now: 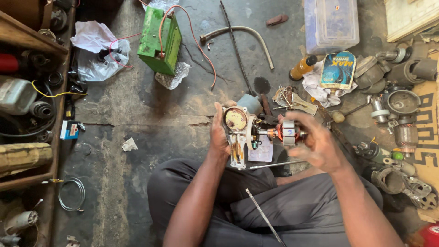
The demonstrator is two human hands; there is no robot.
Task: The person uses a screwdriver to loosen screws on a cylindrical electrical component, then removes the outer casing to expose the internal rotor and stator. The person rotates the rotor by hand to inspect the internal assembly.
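White plastic motor housing [238,135], 1 piece, sits gripped in the left hand [218,135] above the lap; the right hand [318,145] pinches 1 copper-wound armature [284,132]. 2 thin metal rods [265,215] lie beneath.

Bare forearms, no sleeves; dark grey trousers [292,206], creased.

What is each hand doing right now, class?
Left hand: closed on the white motor housing.
Right hand: closed on the rotor.
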